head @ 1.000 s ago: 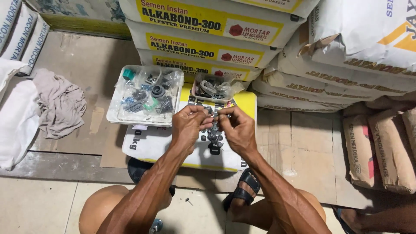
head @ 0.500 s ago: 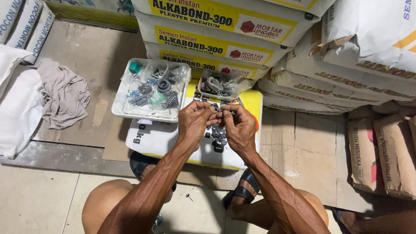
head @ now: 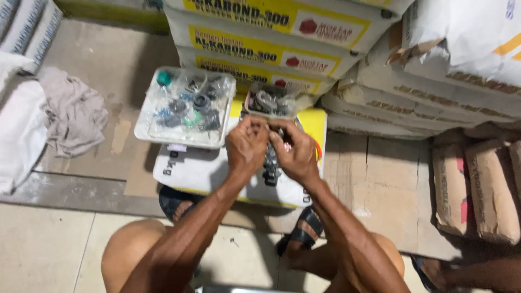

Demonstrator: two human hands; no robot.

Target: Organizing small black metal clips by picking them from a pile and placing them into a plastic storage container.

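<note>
My left hand [head: 247, 145] and my right hand [head: 293, 156] are pressed together over a white and yellow sack [head: 190, 171] lying flat on the floor. Both hands pinch a small part between the fingertips; the part itself is mostly hidden. Below the hands a short row of dark small fittings [head: 271, 168] lies on the sack. A clear plastic bag of metal rings [head: 269, 101] sits just beyond my knuckles. To the left, a white tray [head: 146, 130] holds a clear bag of mixed dark and green fittings [head: 187, 106].
Stacked white and yellow cement sacks [head: 260, 49] rise behind the tray. Brown paper sacks [head: 477, 184] lie at the right. Grey cloth [head: 70, 111] and white sacks [head: 19, 135] sit at the left. My sandalled feet [head: 301, 236] rest on the tiled floor by flattened cardboard [head: 380, 179].
My hands stay joined over the sack, shifting slightly as the fingers work the small part. The view has drifted a little; the tray and bags keep their places.
</note>
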